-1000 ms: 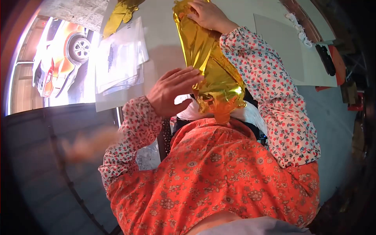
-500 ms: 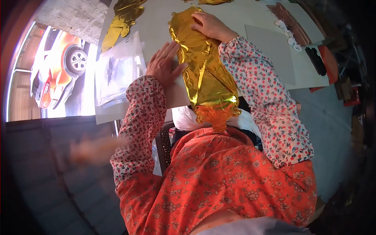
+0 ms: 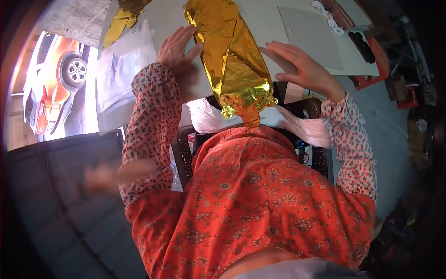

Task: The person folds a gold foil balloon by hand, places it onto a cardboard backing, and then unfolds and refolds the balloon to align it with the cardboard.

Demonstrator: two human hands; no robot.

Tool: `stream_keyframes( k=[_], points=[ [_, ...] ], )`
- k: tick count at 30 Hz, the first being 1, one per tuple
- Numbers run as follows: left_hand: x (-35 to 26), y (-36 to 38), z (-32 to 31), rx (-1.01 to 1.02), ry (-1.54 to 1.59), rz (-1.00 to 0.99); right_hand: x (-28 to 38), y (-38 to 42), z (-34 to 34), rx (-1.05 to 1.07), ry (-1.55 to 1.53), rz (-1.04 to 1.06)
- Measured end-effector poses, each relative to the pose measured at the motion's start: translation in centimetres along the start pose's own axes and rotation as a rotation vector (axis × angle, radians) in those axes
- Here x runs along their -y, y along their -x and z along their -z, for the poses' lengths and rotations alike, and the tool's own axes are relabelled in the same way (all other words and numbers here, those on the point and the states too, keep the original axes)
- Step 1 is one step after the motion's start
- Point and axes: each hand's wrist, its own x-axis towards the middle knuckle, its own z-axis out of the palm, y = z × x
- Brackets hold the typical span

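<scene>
A shiny gold foil piece (image 3: pixel 230 51) lies lengthwise on the pale table (image 3: pixel 172 14), its narrow lower end hanging over the front edge against the red floral clothing. At its left edge my left hand (image 3: pixel 179 52) rests, fingers extended and thumb apart, fingertips at the foil. My right hand (image 3: pixel 302 67) is to the right of the foil, near the table's front edge, with fingers stretched out, thumb apart and nothing held. A gap shows between it and the foil.
Clear plastic bags (image 3: pixel 123 65) lie at the table's left, below more gold foil (image 3: pixel 124 21). A grey sheet (image 3: pixel 309 37), white string (image 3: pixel 327 17) and a black object (image 3: pixel 361 46) are on the right. A chair (image 3: pixel 183 158) stands at the front.
My right hand has left the top of the foil and moved down and right, beside it. My left hand stays at the foil's left edge. The whole view has shifted slightly.
</scene>
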Motion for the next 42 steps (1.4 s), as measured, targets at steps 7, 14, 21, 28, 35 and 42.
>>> stream_keyframes(
  k=[7,14,21,28,35,42],
  points=[
    [2.4,0.2,0.4,0.133,0.130,-0.059,0.5,1.1,-4.1,-0.036,0.205,0.087],
    [-1.7,2.8,1.2,0.097,0.146,-0.137,0.0,-1.5,-4.2,-0.191,0.072,0.229],
    [-5.4,6.6,1.9,0.272,0.164,-0.169,0.9,-2.0,-4.8,-0.179,0.127,0.267],
    [-5.7,6.4,2.2,0.309,0.075,-0.282,-0.2,-7.2,-4.9,-0.052,0.299,0.291],
    [-5.4,6.7,0.7,0.105,0.077,-0.138,-1.4,-7.1,-5.5,0.066,0.312,0.310],
    [-6.1,5.4,1.4,0.067,0.072,-0.152,-0.9,-7.4,-4.9,-0.073,0.266,0.315]
  ],
)
